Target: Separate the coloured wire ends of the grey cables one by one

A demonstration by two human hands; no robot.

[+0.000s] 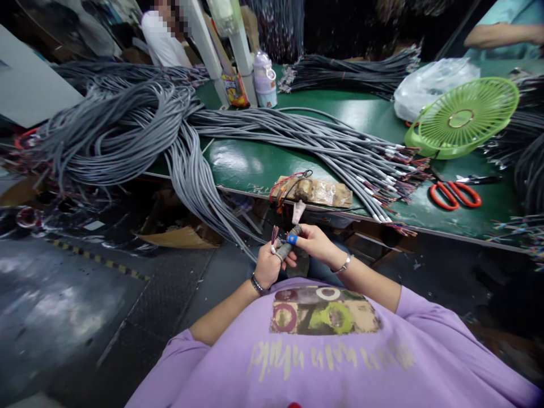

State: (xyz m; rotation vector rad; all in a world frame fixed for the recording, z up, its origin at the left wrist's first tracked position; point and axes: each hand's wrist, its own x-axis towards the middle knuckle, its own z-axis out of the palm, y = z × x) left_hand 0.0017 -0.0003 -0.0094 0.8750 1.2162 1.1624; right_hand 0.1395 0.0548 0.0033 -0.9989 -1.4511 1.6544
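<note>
My left hand (268, 267) is closed around the end of a grey cable (246, 249), whose thin coloured wires (274, 238) stick up above the fingers. A thick grey cylindrical piece (285, 251) lies between both hands; its kind is unclear. My right hand (317, 243), blue tape around its thumb, pinches the upper end of this piece. Just beyond the right fingertips is a pale pink tip (298, 212), below a taped wooden block (325, 191) with red and black leads at the bench edge. The fingers hide part of what they hold.
Grey cables lie in a large coil (123, 130) and a long bundle (297, 136) on the green bench (238, 164). Red-handled scissors (455, 194), a green fan (463, 116), a plastic bag (433, 85) and a bottle (265, 79) stand around. Two people are beyond.
</note>
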